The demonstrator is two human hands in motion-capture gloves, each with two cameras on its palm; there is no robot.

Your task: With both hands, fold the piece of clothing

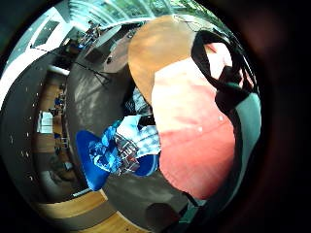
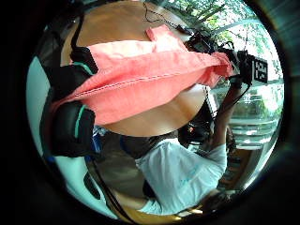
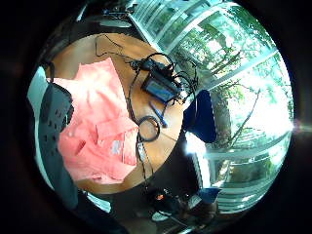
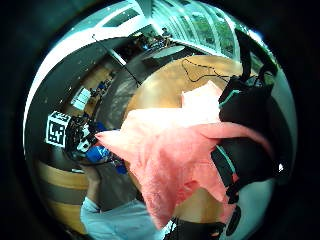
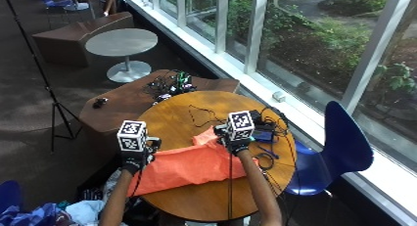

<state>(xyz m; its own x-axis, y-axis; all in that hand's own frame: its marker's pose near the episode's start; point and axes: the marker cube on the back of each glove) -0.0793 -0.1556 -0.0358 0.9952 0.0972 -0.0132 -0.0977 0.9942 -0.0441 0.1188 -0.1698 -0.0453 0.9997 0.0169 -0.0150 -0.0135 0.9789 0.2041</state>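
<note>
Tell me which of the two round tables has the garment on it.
The round wooden table nearest the person, where both gloved hands hold the coral-orange garment. The grey round pedestal table farther back stands bare, beside a brown bench.

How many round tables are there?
2. One is the wooden table where the orange shirt is being folded. The other is a small grey table farther back, near the windows. More may be hidden outside the picture.
</note>
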